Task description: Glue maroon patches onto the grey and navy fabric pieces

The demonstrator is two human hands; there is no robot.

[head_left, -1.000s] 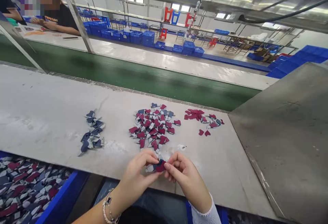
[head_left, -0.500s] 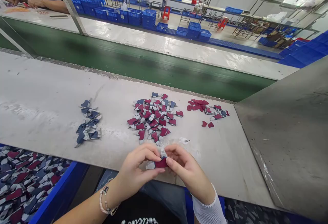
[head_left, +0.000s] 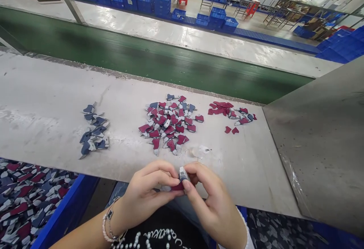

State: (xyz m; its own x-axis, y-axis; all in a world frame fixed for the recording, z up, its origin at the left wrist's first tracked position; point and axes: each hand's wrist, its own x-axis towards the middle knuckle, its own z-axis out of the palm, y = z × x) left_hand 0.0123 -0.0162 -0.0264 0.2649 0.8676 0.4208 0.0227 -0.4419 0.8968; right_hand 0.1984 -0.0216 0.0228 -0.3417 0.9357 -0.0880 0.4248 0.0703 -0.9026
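Head view: a small maroon, navy and grey piece (head_left: pixel 182 175), above the table's (head_left: pixel 241 169) near edge, is pinched by the left hand (head_left: pixel 149 188) and right hand (head_left: pixel 209 196). White script on the black shirt (head_left: pixel 173 224) is only partly legible. Half a second ago more of the piece's maroon face showed; more lettering shows now.

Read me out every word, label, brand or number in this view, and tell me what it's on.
"akin", perhaps, within white script on the black shirt; the rest is unreadable.
Blue crates: any markings are too small to read.
Held piece: no lettering can be made out.
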